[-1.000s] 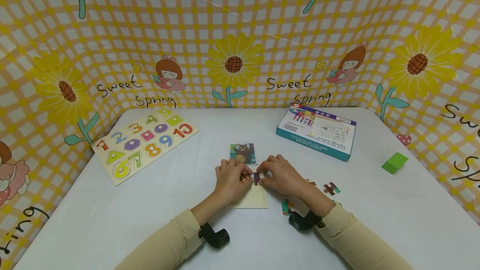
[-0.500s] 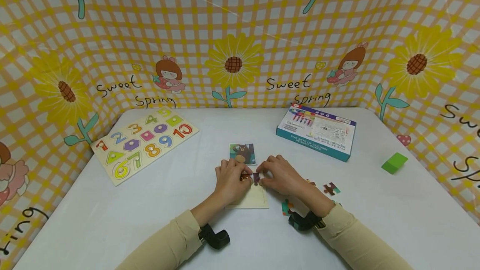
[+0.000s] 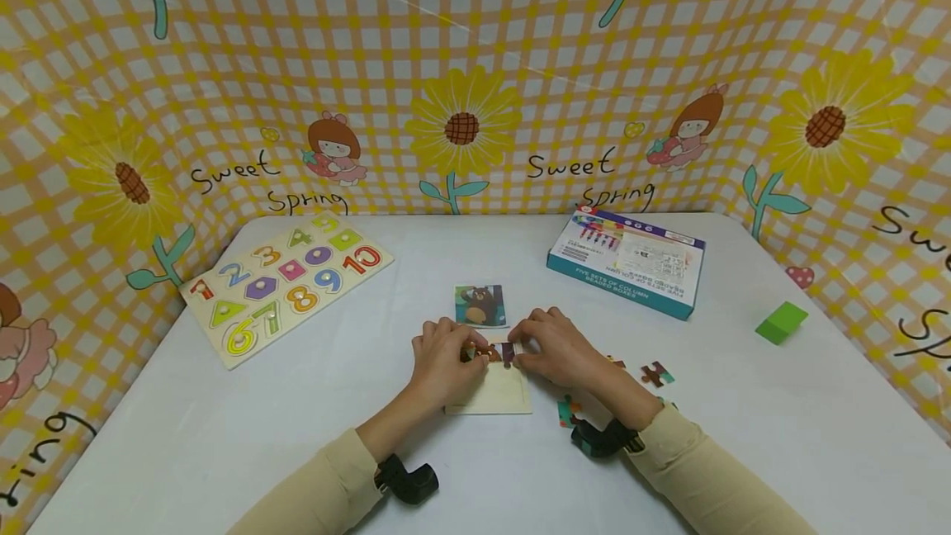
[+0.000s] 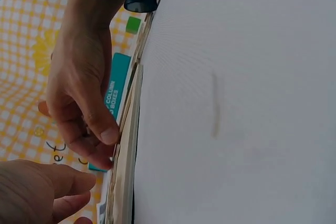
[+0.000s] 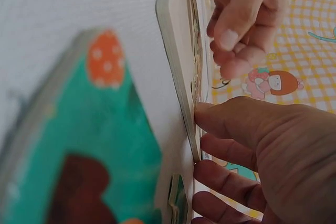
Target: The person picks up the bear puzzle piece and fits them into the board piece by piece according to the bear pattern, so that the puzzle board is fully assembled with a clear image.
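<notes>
A pale puzzle tray (image 3: 490, 393) lies at the table's middle. Along its far side are jigsaw pieces: a brown bear-face piece (image 3: 488, 352) and a dark purple piece (image 3: 508, 353) at the right. My right hand (image 3: 557, 347) holds the purple piece between thumb and index finger at the tray's right edge. My left hand (image 3: 446, 362) hovers loosely bent over the tray's left side, and no piece shows between its fingertips in the right wrist view. Behind the tray sits a bear picture card (image 3: 480, 305). Palms and fingers partly hide the top row.
Loose jigsaw pieces lie to the right, including a brown one (image 3: 657, 373) and a green one (image 3: 568, 411) near the right wrist. A number board (image 3: 290, 287) stands back left, a beaded-boxes carton (image 3: 627, 262) back right, and a green block (image 3: 782, 323) far right.
My left hand has shifted left, away from the purple piece, uncovering more of the bear-face piece. The right hand has stayed in place.
</notes>
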Tool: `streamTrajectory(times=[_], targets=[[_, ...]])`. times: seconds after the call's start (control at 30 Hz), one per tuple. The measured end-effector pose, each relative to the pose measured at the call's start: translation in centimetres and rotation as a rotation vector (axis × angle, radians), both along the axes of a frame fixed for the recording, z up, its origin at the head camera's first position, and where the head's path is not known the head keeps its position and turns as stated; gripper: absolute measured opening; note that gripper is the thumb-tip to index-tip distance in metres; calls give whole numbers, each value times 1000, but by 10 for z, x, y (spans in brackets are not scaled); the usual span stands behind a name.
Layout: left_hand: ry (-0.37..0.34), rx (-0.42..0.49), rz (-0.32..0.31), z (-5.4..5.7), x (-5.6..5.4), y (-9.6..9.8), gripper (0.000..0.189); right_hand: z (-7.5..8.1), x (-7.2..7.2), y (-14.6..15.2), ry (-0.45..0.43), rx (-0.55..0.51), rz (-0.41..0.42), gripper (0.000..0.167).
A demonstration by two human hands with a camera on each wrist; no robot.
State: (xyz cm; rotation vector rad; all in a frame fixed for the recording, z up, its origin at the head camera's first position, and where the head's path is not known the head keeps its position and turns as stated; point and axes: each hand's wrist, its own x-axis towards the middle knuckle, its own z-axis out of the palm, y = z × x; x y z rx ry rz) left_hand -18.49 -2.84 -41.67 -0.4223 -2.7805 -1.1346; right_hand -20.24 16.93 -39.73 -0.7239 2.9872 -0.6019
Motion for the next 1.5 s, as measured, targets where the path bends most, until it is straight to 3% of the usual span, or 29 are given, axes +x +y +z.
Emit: streamTrajectory(times=[0.47,0.8,1.0,1.5], targets=[[-96,12,-34,2,11,-35,26,1,1,0,-21,-7,-14,25],[-101,4,-94,-3,17,-49,36,0,1,-1,-24,-4,-17,25],[-59,27,-146,-5,19,-54,36,-1,0,-1,-24,4,-23,26],[-95,9,-128,-6,19,-54,35,7,4,9,-33,-19,-36,29]])
